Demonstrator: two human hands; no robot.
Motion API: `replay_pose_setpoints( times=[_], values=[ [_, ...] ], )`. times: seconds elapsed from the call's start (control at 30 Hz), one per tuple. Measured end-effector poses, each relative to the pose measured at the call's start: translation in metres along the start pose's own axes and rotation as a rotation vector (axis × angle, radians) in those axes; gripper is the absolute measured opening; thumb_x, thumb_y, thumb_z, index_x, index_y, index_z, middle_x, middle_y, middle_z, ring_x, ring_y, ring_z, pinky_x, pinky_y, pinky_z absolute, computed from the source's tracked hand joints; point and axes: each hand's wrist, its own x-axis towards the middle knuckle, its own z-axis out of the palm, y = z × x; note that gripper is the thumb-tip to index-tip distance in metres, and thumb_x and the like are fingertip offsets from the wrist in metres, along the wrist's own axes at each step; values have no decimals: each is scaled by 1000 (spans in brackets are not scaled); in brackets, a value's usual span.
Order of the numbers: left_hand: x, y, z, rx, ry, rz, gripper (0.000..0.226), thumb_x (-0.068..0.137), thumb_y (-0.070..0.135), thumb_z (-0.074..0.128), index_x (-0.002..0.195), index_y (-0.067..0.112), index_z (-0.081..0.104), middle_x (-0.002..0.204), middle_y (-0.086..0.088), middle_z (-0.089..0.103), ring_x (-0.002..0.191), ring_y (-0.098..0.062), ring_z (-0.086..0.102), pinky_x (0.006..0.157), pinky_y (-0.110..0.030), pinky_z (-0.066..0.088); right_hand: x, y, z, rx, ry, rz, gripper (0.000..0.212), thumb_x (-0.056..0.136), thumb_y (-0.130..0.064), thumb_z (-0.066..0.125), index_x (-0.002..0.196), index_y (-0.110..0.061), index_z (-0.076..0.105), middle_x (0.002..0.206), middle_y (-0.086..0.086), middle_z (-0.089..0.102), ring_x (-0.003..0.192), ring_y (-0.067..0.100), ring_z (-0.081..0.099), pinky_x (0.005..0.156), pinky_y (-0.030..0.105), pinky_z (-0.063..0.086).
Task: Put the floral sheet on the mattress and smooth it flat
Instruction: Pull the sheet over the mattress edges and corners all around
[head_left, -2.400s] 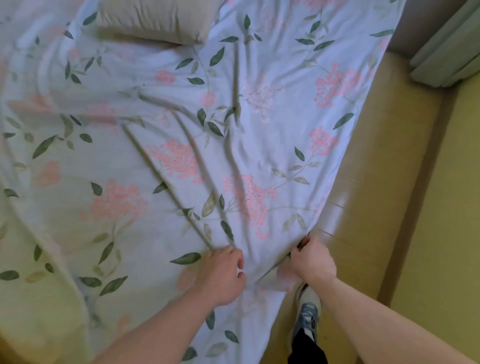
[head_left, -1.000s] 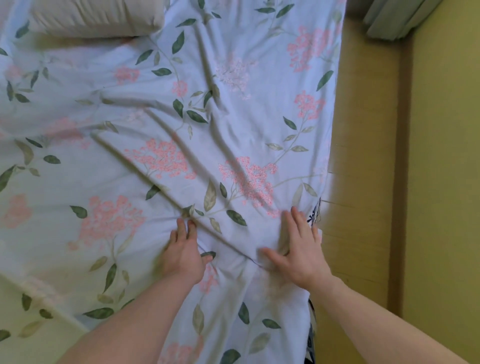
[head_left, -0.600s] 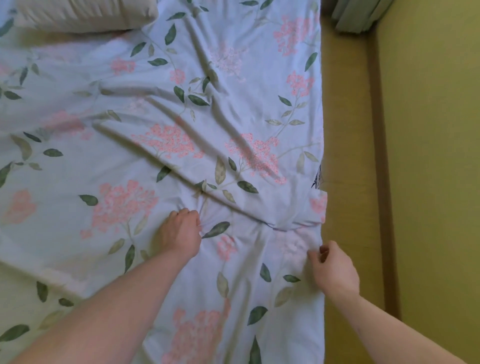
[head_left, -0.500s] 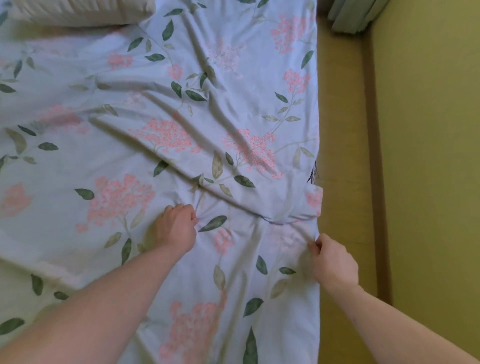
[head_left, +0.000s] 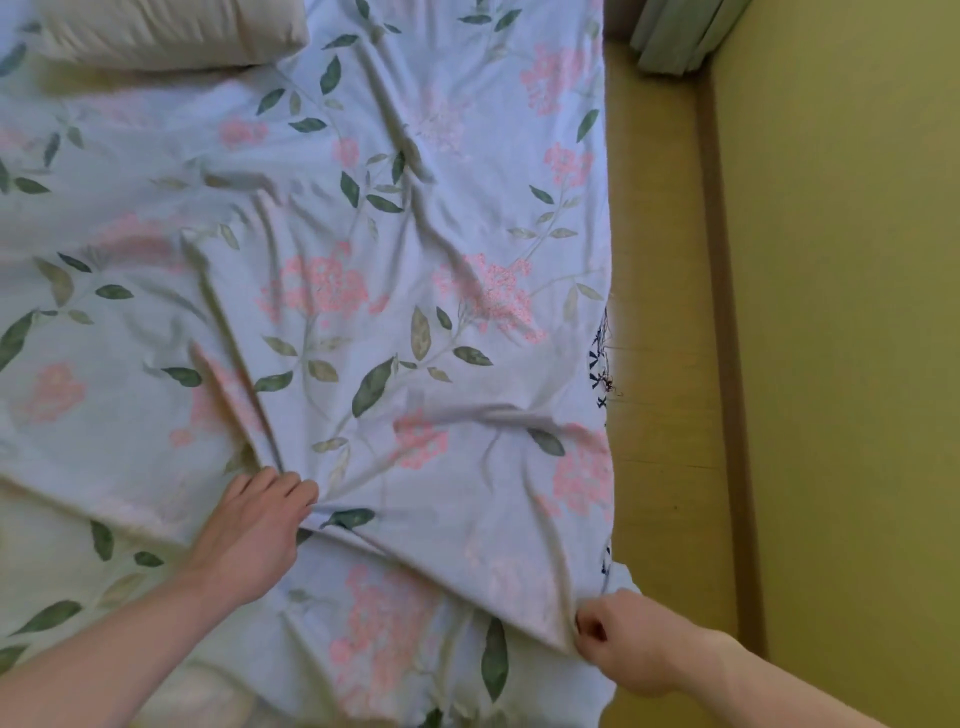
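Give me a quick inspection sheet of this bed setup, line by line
Surface: mattress, only a dark patterned strip shows at the sheet's right edge.
Job's things: floral sheet spread out, creased, folds near both hands.
Clutter: pillow at top left.
Grippers: left hand rests on the sheet; right hand pinches its right edge.
Cables: nothing seen.
Surroundings: tan floor, curtain at top right.

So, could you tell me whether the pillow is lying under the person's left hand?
No, the pillow lies at the far end of the floral sheet, well apart from the left hand.
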Motion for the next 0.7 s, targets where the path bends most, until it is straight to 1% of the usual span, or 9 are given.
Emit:
replay_pose_setpoints(
  times=[0.1, 0.17, 0.23, 0.3, 0.4, 0.47, 0.57, 0.63, 0.7],
  values=[
    [-6, -3, 2, 21, -37, 15, 7, 77, 21, 50, 81, 27, 48, 77, 5, 47, 77, -28, 50, 65, -40, 33, -5, -14, 2, 25, -224, 33, 29, 88, -31, 48, 63, -20, 38, 65, -5, 43, 60, 17, 38, 55, 30, 29],
    [-4, -1, 2, 34, -69, 11, 4, 78, 25, 52, 79, 26, 49, 76, 4, 49, 76, -28, 52, 64, -41, 37, -6, -22, -3, 38, -333, 63, 24, 86, -30, 51, 64, -22, 46, 61, -8, 52, 60, 16, 51, 55, 27, 37],
    [1, 2, 2, 40, -130, -24, 18, 74, 24, 67, 77, 26, 50, 75, 4, 50, 75, -27, 54, 63, -40, 38, -3, -25, -6, 38, -351, 80, 21, 87, -35, 54, 70, -23, 59, 63, -11, 62, 67, 12, 63, 64, 25, 49],
    [8, 7, -1, 18, -174, -104, 28, 70, 21, 76, 77, 27, 50, 76, 4, 51, 76, -27, 55, 63, -39, 38, 1, -23, -8, -32, -204, 86, 26, 92, -42, 51, 75, -23, 58, 74, -8, 60, 78, 17, 61, 69, 29, 50],
    [17, 22, -6, -43, -180, -188, 33, 66, 17, 77, 78, 26, 49, 78, 3, 51, 77, -27, 56, 65, -39, 40, 12, -16, -9, -77, 141, 151, 22, 96, -39, 46, 81, -23, 50, 84, -4, 56, 78, 20, 59, 61, 30, 47],
    [19, 33, -6, -82, -181, -177, 34, 64, 17, 75, 79, 26, 46, 79, 4, 49, 76, -27, 56, 64, -38, 37, 19, -15, -7, 21, 325, 166, 19, 97, -40, 48, 101, -22, 51, 99, -3, 58, 82, 18, 62, 63, 30, 51],
    [15, 50, 0, -175, -207, -191, 31, 70, 22, 72, 82, 28, 43, 79, 9, 43, 77, -23, 56, 65, -36, 34, 31, -11, 4, 75, 403, 162, 58, 96, -48, 54, 143, -23, 32, 136, 2, 42, 109, 22, 57, 81, 32, 53],
    [7, 63, 7, -234, -212, -222, 30, 76, 27, 72, 81, 27, 42, 78, 11, 44, 73, -21, 54, 63, -35, 32, 36, -6, 18, 11, 402, 159, 78, 94, -52, 57, 155, -23, 17, 148, 4, 29, 123, 28, 47, 96, 36, 51],
    [-2, 76, 12, -280, -225, -304, 29, 82, 33, 68, 77, 27, 41, 74, 11, 47, 68, -19, 52, 60, -35, 33, 37, -1, 34, -20, 434, 164, 87, 95, -49, 57, 160, -25, 4, 156, 3, 17, 126, 27, 45, 98, 37, 51]
  ],
)
